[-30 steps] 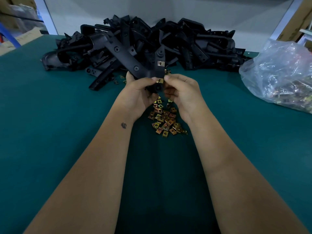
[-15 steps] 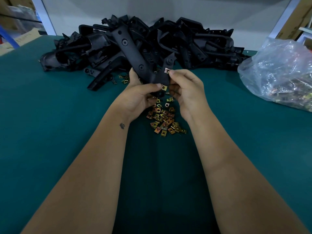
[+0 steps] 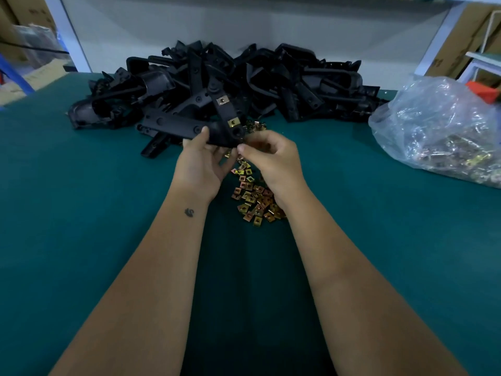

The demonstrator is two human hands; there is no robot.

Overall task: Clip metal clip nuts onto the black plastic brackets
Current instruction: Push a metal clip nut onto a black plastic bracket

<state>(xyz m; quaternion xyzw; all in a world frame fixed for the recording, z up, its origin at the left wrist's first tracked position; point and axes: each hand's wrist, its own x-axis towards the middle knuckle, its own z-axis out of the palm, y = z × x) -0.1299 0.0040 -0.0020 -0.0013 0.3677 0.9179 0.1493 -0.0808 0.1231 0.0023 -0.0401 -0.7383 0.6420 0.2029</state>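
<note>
Head view: two bare forearms reach forward over a teal-green desk (image 3: 81,240).
Loose supply: a scatter of small brass-coloured square metal clip nuts (image 3: 253,198) lies on the desk between and under the wrists; too many and too overlapped to count exactly, several dozen by my judgement.
Left hand (image 3: 202,165): its grip is clamped on the near end of one long black plastic angled bracket (image 3: 187,128), thumb on top, fingers beneath, holding it just above the desk.
Right hand (image 3: 271,156): fingers curled with thumb and forefinger tips together just beside the bracket's round end hole; whether they pinch a nut cannot be told.
Fitted nuts: two, counted, on the bracket's upright arm, a lower one (image 3: 233,122) and an upper one (image 3: 222,100).
Change: a second ago the bracket stood steeper with the right fingers pressing at the lower nut; now it is swung flatter to the left and those fingers have come off.
Meaning: the second nut looks seated, so this bracket is likely done or ready for its next slot.
Bracket stock: one heap of tangled black plastic brackets (image 3: 298,80) behind; number uncountable.
Far right: one clear plastic bag of more clip nuts (image 3: 439,128).
</note>
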